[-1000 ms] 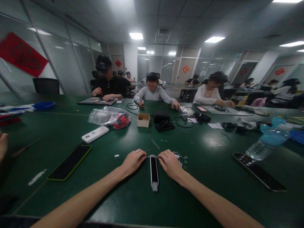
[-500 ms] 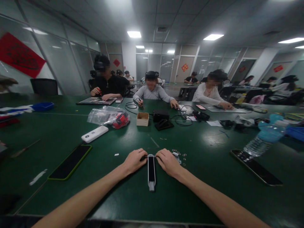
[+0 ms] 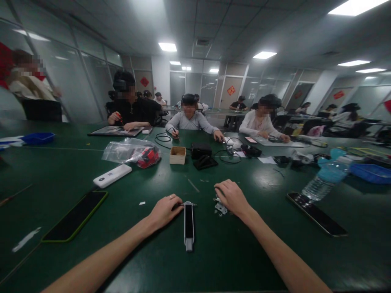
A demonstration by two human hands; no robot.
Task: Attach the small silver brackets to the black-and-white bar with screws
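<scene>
A long narrow black and silver device (image 3: 189, 224) lies lengthwise on the green table (image 3: 195, 260) in front of me. My left hand (image 3: 165, 209) rests at its far end, fingers curled and pinching that end. My right hand (image 3: 232, 196) has left the device and hovers to its right, fingers bent down over a pile of small metal parts (image 3: 220, 206). Whether it grips any of them is hidden.
A phone in a green case (image 3: 75, 216) lies at the left, a white power bank (image 3: 112, 176) beyond it. Another phone (image 3: 317, 213) and a tipped water bottle (image 3: 324, 179) are at the right. A plastic bag (image 3: 131, 151), a small wooden box (image 3: 177, 155) and several seated people lie farther back.
My right hand let go of the device's far end and moved right to the small metal parts. The left hand stays on the device. The view swung slightly right.
</scene>
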